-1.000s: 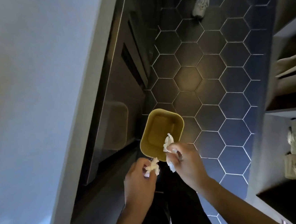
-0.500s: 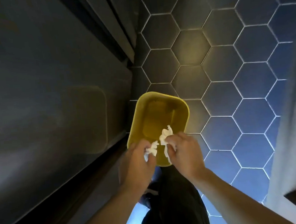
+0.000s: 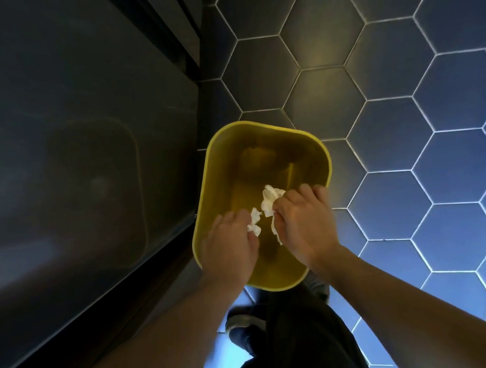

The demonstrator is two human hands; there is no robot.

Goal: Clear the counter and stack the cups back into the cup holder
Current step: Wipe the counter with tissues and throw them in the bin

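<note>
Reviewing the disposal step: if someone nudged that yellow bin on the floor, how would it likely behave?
The yellow bin looks like thin plastic and nearly empty, so probably light. On the smooth hexagon-tiled floor it would likely slide easily. Its tall open shape suggests a high push might tip it.

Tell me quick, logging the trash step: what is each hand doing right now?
Left hand: closed on a small crumpled tissue, over the yellow bin.
Right hand: closed on a larger crumpled tissue, also over the bin.

A café-like service area: hexagon-tiled floor [image 3: 328, 65], dark counter front [image 3: 80, 110], yellow bin [image 3: 260, 134].
</note>
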